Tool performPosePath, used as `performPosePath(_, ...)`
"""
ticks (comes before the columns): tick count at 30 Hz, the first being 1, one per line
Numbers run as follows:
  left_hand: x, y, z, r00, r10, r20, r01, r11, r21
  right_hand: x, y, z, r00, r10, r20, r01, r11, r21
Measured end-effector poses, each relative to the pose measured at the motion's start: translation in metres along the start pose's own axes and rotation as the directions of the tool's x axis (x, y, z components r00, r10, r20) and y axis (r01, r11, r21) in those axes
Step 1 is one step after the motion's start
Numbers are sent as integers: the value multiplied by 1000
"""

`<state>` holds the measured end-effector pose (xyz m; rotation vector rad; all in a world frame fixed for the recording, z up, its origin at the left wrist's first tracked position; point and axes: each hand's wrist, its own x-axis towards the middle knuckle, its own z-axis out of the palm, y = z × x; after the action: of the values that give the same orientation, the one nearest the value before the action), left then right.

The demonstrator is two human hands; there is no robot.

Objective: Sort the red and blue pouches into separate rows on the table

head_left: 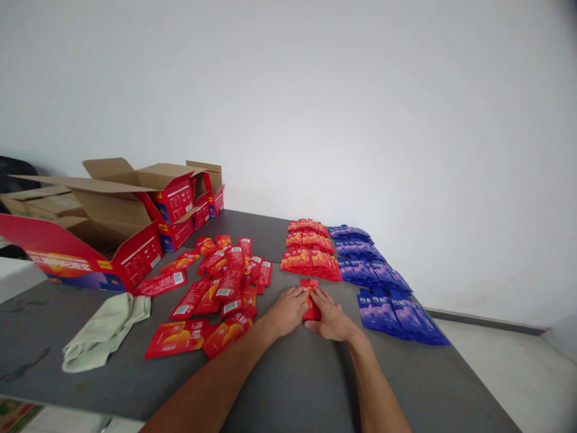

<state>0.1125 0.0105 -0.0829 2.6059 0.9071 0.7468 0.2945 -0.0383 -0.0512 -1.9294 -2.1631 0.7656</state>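
While my left hand (290, 311) and right hand (331, 316) touch the two sides of a red packet (312, 309) near the middle of the frame, it lies on the grey counter (297, 385). My fingers bend in toward it, but I cannot tell how tightly they grip, or if more packets hide under it. If one hand pushes too hard, it could slide crooked. The neat red rows (311, 260) sit just above, so bumping fingertips could mess them up. My left arm (234, 361) is close to the loose red pile (231, 279), left of centre; a careless sweep could scatter that.
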Motion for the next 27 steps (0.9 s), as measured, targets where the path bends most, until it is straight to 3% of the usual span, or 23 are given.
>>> performPosePath(5, -2, -22, -18, 975, -180, -132, 199, 968, 151, -1, -20, -7, 996, -19, -89, 20, 1000, 4)
performPosePath(9, -8, -45, -27, 891, -387, -235, 443, 855, 271, 14, -41, -9, 968, -106, -227, 96, 994, -58)
performPosePath(12, -11, -52, -30, 835, -487, -257, 547, 785, 291, 31, -56, -4, 925, -176, -336, 151, 983, -101)
performPosePath(15, -11, -52, -32, 828, -501, -251, 559, 771, 305, 47, -66, 9, 844, -250, -474, 222, 968, -115)
performPosePath(18, -10, -49, -34, 836, -495, -238, 549, 768, 331, 54, -67, 26, 764, -233, -602, 225, 970, -91)
performPosePath(22, -6, -43, -41, 846, -503, -175, 532, 775, 342, 52, -63, 44, 749, -276, -602, 274, 957, -98)
performPosePath(27, -3, -42, -49, 827, -548, -125, 559, 778, 286, 49, -63, 49, 706, -300, -642, 331, 940, -75)
